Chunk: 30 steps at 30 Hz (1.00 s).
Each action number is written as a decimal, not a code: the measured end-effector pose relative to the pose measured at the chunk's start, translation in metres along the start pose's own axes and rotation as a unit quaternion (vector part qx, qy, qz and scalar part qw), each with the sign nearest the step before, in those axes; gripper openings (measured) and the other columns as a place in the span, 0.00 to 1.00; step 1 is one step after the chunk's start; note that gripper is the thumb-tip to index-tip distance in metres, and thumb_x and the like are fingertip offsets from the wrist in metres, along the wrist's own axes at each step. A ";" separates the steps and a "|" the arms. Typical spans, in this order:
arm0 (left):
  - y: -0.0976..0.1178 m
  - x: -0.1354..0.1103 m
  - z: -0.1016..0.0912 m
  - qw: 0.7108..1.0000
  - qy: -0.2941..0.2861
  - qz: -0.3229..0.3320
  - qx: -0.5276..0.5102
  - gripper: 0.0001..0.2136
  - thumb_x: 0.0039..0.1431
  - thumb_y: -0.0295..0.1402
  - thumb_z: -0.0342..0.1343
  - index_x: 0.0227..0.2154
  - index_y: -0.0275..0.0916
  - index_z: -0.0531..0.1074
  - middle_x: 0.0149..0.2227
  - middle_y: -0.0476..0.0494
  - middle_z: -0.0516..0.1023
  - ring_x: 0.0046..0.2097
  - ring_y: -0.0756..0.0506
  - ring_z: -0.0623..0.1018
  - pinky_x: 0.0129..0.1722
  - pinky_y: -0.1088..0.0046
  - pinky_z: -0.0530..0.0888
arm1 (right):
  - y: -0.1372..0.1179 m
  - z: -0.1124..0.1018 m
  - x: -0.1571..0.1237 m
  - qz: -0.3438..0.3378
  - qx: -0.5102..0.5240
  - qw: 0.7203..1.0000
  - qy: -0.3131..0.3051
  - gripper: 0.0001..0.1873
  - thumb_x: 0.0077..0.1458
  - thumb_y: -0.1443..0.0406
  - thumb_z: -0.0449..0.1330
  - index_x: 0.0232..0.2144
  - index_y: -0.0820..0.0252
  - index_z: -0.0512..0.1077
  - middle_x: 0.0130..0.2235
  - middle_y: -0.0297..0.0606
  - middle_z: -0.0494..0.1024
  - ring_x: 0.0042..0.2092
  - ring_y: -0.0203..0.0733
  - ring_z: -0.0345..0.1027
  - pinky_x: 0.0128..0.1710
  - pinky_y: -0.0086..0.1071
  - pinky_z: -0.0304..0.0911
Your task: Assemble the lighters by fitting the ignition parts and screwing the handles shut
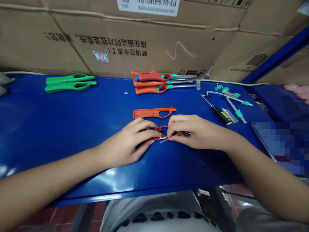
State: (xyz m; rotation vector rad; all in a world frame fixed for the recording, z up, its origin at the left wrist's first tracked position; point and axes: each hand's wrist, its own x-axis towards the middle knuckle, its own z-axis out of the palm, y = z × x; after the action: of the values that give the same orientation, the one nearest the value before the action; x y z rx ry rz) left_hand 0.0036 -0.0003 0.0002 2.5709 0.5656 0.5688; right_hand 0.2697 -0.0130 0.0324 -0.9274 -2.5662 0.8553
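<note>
My left hand (pixel 135 140) lies closed over the rear of an orange lighter shell half (pixel 164 128) on the blue table, its fingertips pressed on the shell. At the front end of that shell, my right hand (pixel 190 131) pinches at thin white wire (pixel 164 138). A short clear strip pokes out below the shell. My fingers hide most of what sits inside it. Just beyond my hands lies a second orange shell half (pixel 154 112), hollow side up.
Several orange lighters (pixel 154 83) with metal tubes lie at the back, green lighter bodies (pixel 70 82) at back left. On the right are a black-and-yellow screwdriver (pixel 220 115), metal tubes with teal fittings (pixel 238 112) and a clear tank (pixel 229 115). Cardboard (pixel 108 32) walls the rear.
</note>
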 end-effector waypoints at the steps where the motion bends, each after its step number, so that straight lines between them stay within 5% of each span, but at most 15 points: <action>1: -0.001 -0.001 0.000 1.000 -0.001 -0.001 0.002 0.13 0.69 0.25 0.51 0.52 0.40 0.74 0.54 0.39 0.74 0.56 0.42 0.73 0.58 0.62 0.70 | -0.001 -0.002 0.000 -0.002 0.005 1.000 -0.004 0.06 0.63 0.72 0.58 0.37 0.59 0.75 0.40 0.36 0.75 0.38 0.33 0.68 0.38 0.28 0.61; 6: -0.001 -0.001 0.002 1.000 -0.002 -0.002 0.006 0.13 0.70 0.26 0.51 0.53 0.41 0.74 0.54 0.39 0.74 0.55 0.42 0.72 0.57 0.61 0.70 | -0.006 -0.008 -0.002 -0.002 0.019 0.999 -0.041 0.03 0.61 0.70 0.60 0.34 0.60 0.74 0.36 0.35 0.75 0.34 0.33 0.66 0.35 0.27 0.61; 12: 0.001 0.000 0.001 1.000 -0.002 0.003 0.019 0.12 0.70 0.26 0.50 0.52 0.39 0.75 0.53 0.38 0.74 0.54 0.42 0.72 0.56 0.61 0.71 | -0.001 0.002 0.004 0.020 -0.017 1.000 -0.003 0.16 0.64 0.65 0.59 0.23 0.60 0.66 0.28 0.31 0.68 0.29 0.31 0.59 0.30 0.29 0.54; 18: 0.001 0.001 0.000 1.000 -0.010 0.003 0.024 0.13 0.70 0.26 0.50 0.52 0.39 0.75 0.52 0.38 0.75 0.53 0.42 0.72 0.55 0.61 0.71 | 0.001 0.005 0.006 0.034 -0.024 0.999 0.022 0.03 0.61 0.69 0.61 0.33 0.59 0.72 0.31 0.31 0.71 0.30 0.32 0.60 0.30 0.27 0.54; 30: 0.002 0.001 -0.001 0.999 -0.017 0.004 0.038 0.14 0.71 0.27 0.49 0.54 0.41 0.73 0.53 0.38 0.75 0.53 0.41 0.73 0.56 0.60 0.71 | 0.003 0.002 0.005 0.020 -0.019 1.000 0.006 0.07 0.63 0.72 0.58 0.35 0.60 0.75 0.35 0.35 0.77 0.34 0.34 0.68 0.35 0.28 0.60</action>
State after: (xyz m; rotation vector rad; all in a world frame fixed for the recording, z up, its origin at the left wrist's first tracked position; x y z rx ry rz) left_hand 0.0046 -0.0015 0.0021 2.6495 0.5770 0.5141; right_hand 0.2670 -0.0090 0.0292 -0.9957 -2.5698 0.8127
